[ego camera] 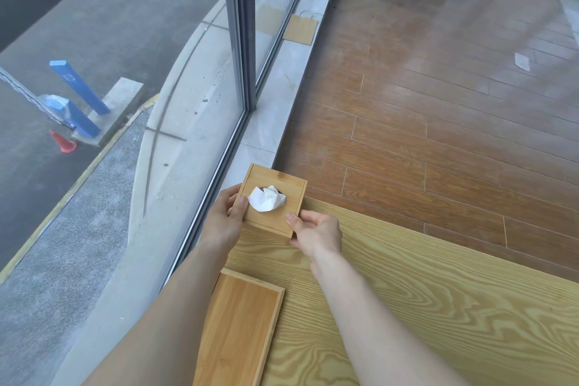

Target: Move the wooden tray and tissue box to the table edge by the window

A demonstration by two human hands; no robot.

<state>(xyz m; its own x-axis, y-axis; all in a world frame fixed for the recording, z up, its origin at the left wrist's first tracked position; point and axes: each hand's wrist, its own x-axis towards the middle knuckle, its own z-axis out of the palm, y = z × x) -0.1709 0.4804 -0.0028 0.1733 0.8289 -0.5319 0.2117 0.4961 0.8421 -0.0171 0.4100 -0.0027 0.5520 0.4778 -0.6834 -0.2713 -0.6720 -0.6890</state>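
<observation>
A square bamboo tissue box [283,188] with a white tissue poking from its top sits at the far left corner of the pale wood table [423,291], right by the window. My left hand [227,216] grips its left side, thumb on the lid. My right hand [315,230] grips its near right corner. The flat wooden tray [241,335] lies empty along the table's left edge, nearer to me, between my forearms. Its near end runs out of the frame.
A tall glass window [156,103] with a grey frame runs along the left, with a stone sill [272,122] below it. Brown plank floor [438,119] lies beyond the table. A paper bag [300,30] leans on the sill far off.
</observation>
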